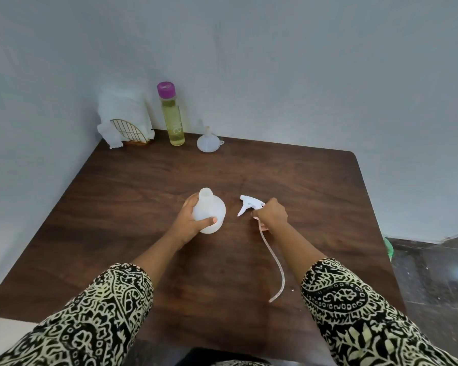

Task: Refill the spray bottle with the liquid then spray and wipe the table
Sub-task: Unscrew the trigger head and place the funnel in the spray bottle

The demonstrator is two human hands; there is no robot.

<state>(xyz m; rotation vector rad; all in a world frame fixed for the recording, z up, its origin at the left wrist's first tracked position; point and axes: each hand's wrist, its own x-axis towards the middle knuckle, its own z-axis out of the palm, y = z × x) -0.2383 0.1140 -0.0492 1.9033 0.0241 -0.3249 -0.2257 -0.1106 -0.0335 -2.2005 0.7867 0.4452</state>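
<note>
Two black-and-cream patterned sleeves [98, 313] are reaching in from the near edge over the dark wooden table [143, 175]. The left hand [191, 225] is wrapping around the translucent spray bottle [210, 210], fingers behind and thumb across its front. The bottle is standing upright near the table's middle, its long axis vertical and its uncapped neck pointing up. Just beside it, but apart from it, the right hand [273, 213] is pinching the white trigger head [249, 206] by its collar, fingers curled closed on it. The nozzle is pointing left toward the bottle. The dip tube [275, 262] is trailing from that hand toward the person, curving at its end. Along the far edge, a purple-capped bottle of yellow liquid [173, 120] is standing upright between a paper napkin holder [124, 120] and an upturned funnel [207, 142], whose spout is pointing up.
</note>
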